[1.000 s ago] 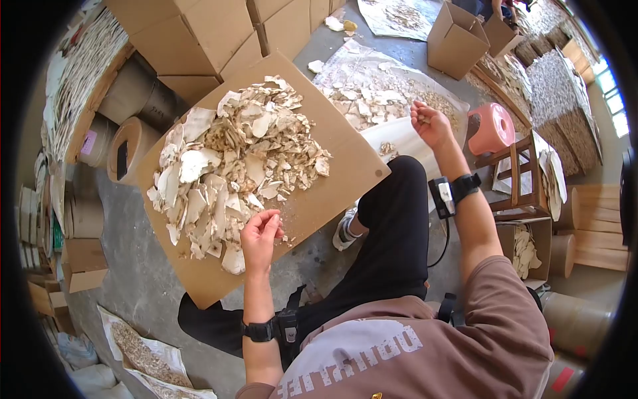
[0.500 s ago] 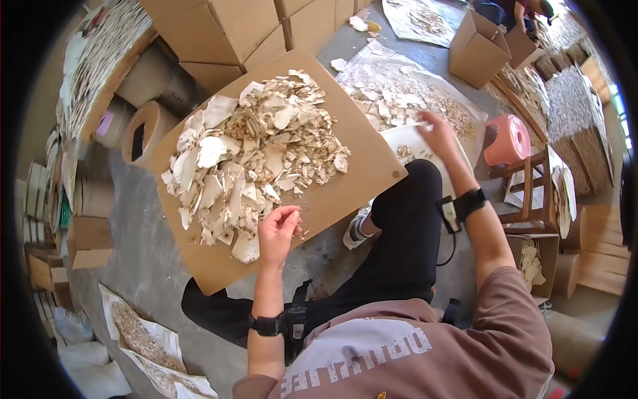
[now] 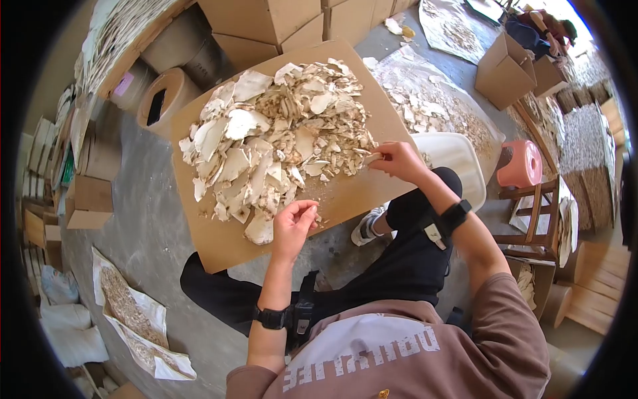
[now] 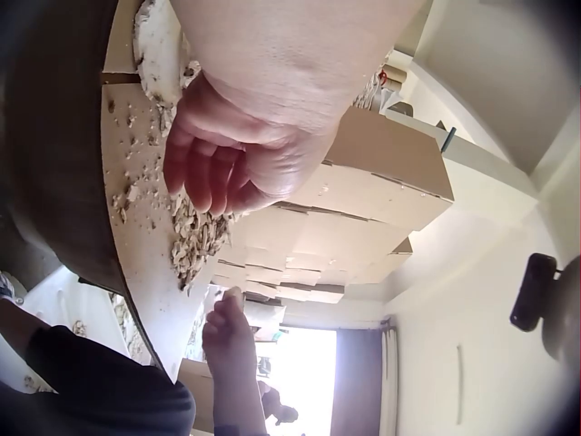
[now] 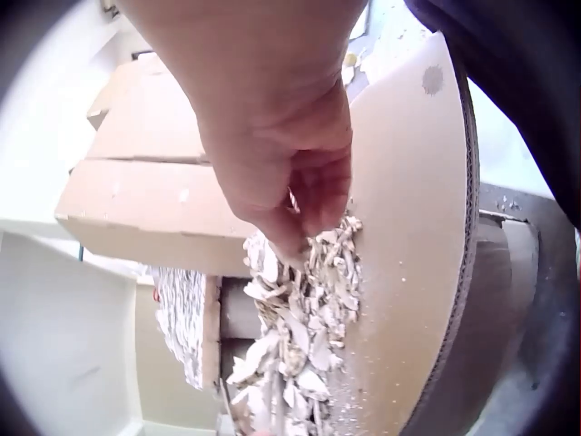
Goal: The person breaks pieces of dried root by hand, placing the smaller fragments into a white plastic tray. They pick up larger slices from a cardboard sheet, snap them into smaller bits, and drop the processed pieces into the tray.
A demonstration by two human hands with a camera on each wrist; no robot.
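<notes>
A heap of pale, brown-edged dried flakes point(image 3: 266, 149) lies on a cardboard sheet point(image 3: 226, 249) in front of me. At the heap's right edge, my right hand point(image 3: 400, 161) pinches a small pale flake point(image 3: 372, 158) between thumb and fingers. In the right wrist view, the right hand point(image 5: 290, 173) reaches down over the flakes point(image 5: 300, 336). My left hand point(image 3: 294, 227) hovers by the near edge of the heap, fingers loosely bent, thumb near the index finger. Nothing shows in the left hand point(image 4: 227, 154) in the left wrist view, where crumbs lie beneath it.
A white plastic tub point(image 3: 465, 153) stands right of the cardboard, beside my knee. Beyond it, a plastic sheet point(image 3: 458, 80) holds more flakes. A pink stool point(image 3: 520, 165) and wooden chair point(image 3: 535, 216) are at right. Cardboard boxes point(image 3: 266, 23) stand behind; another person point(image 3: 538, 33) is farther off.
My right hand has come left from over the white tub to the heap's right edge. The left hand keeps its place by the near edge. The head view has shifted, so the scene sits farther right.
</notes>
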